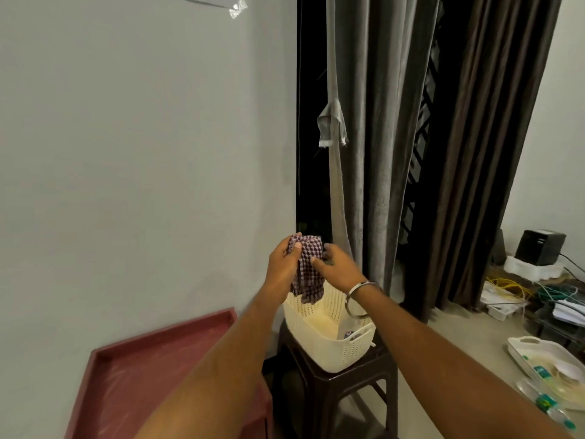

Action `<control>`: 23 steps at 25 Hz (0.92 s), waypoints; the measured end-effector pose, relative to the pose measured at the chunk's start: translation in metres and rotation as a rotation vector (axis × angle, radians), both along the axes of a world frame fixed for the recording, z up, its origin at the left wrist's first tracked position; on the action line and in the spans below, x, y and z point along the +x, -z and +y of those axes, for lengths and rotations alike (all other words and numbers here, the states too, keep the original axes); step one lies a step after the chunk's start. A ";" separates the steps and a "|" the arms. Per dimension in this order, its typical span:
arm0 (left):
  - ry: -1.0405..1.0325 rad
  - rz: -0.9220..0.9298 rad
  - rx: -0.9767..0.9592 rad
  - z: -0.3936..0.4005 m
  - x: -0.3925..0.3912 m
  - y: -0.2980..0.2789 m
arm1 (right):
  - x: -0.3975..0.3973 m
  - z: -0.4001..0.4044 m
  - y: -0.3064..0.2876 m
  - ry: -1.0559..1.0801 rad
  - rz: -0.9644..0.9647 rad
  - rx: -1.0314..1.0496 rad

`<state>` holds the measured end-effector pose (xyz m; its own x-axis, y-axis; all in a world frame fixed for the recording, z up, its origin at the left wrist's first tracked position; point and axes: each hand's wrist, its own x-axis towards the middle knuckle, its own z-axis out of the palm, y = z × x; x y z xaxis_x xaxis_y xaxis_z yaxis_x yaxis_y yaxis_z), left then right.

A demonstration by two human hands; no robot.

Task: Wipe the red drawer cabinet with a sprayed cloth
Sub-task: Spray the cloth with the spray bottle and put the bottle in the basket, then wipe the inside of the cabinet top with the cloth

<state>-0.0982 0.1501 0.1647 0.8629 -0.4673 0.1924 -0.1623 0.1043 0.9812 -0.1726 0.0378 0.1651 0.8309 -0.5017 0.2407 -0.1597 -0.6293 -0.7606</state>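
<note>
Here our left hand [282, 264] and right hand [337, 267] pinch the checked cloth [308, 269] between them; we should bunch it into a firm pad above the basket [329, 346] below.

Checked woven cloth [307, 267]; perforated plastic basket [335, 350]

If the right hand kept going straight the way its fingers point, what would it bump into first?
The right hand points up and left, and its fingertips already touch the checked cloth held by the left hand. Past the cloth probably comes the dark window gap; depth is unclear.
</note>
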 end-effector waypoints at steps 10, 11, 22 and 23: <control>-0.099 0.014 -0.052 0.081 -0.002 -0.001 | 0.003 0.089 -0.004 -0.105 -0.150 0.026; -0.119 0.004 -0.044 0.089 -0.003 0.000 | 0.004 0.097 -0.003 -0.127 -0.165 0.044; -0.269 -0.172 0.248 0.141 0.032 0.040 | 0.055 0.137 0.050 -0.325 -0.252 0.294; -0.275 -0.185 0.287 0.146 0.035 0.048 | 0.061 0.139 0.060 -0.337 -0.241 0.306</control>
